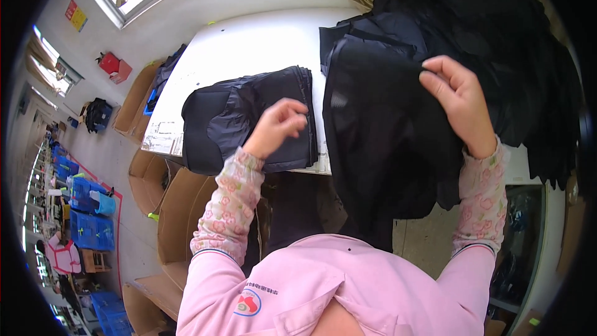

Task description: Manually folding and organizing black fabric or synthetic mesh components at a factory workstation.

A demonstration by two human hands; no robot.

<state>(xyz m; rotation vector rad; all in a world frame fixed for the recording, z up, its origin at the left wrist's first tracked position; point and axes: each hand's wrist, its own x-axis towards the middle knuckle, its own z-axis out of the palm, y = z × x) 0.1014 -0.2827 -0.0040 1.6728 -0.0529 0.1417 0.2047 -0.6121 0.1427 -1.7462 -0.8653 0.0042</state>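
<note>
A large black cloth piece (385, 118) lies partly on the white table and droops over its front edge. My right hand (457, 96) is at its right side, thumb and forefinger closed on the fabric; the exact grip is hard to see against the black. To the left, a neat stack of black garment pieces (217, 118), with smooth shiny and matt panels, rests at the table's front. Above this stack my left hand (281, 127) hovers with curled fingers, and nothing shows in them.
The white table (261, 37) has a chipped front corner. A big heap of black fabric (472, 12) covers its right end and hangs down. Open cardboard boxes (180, 211) stand left of the table. Blue crates (93, 230) line the floor farther left, where another person in pink (62, 255) appears.
</note>
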